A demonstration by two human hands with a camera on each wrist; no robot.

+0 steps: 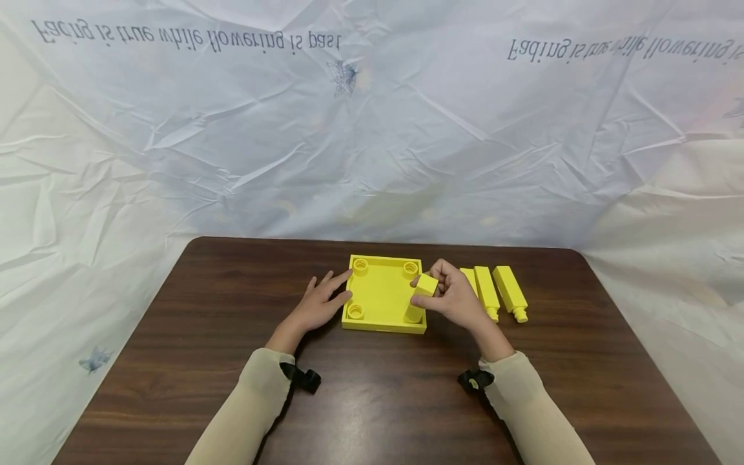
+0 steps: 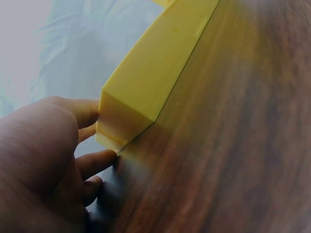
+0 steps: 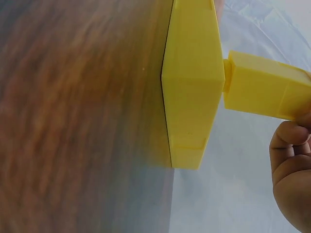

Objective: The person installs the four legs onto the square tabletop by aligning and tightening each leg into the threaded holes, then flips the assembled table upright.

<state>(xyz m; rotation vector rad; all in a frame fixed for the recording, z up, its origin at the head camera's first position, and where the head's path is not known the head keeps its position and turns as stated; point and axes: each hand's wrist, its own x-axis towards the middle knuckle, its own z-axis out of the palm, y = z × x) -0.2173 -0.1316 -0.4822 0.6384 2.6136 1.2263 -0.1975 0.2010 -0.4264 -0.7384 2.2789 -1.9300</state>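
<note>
Lying right of the right hand (image 1: 459, 301) in the head view, two loose yellow posts (image 1: 510, 288) aim their knobbed ends nearward; a third post (image 1: 467, 279) is mostly hidden by the hand. That hand pinches an upright post (image 1: 427, 285) at the near right corner of the yellow tray (image 1: 380, 290). Left wrist view: the left hand (image 2: 41, 145), fingers relaxed, touches the tray, cut off above. Right wrist view: the pinched post's long axis juts outward from the tray; its gripped end is cut off.
</note>
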